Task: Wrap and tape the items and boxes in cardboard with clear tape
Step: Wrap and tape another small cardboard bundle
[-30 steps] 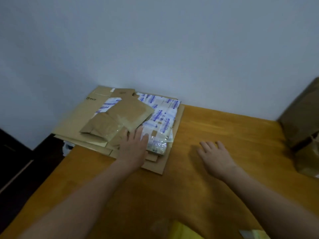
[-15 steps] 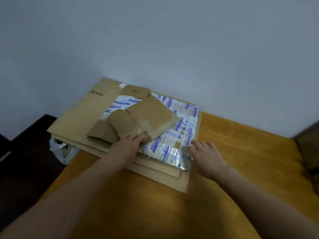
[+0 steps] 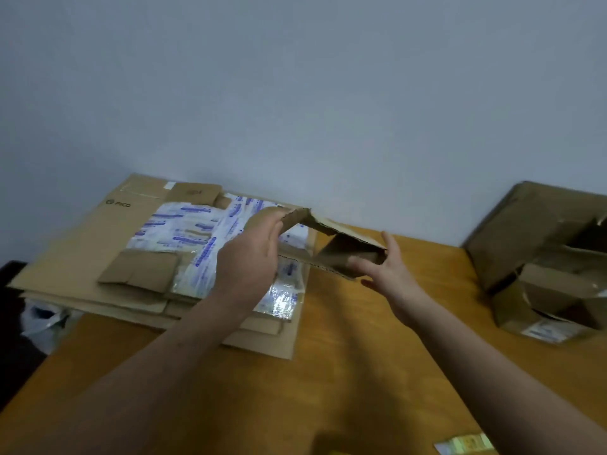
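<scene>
Cardboard piece [image 3: 345, 246] is now lifted off the flat stack [image 3: 82, 257] at far left, held above the table; left hand [image 3: 249, 254] and right hand [image 3: 391, 272] curl fingers round its ends; wrapping material picked, nothing taped yet

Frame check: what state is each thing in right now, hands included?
Bent cardboard piece: held in the air over the stack, partly unfolded.
Left hand: grips the piece's left edge.
Right hand: grips its right end.
Flattened cardboard stack: lying flat on the table.
Blue-printed sheet: flat on the stack, glossy.
Small cardboard flap: flat on that sheet.
Boxes at right: open, flaps loose.
</scene>
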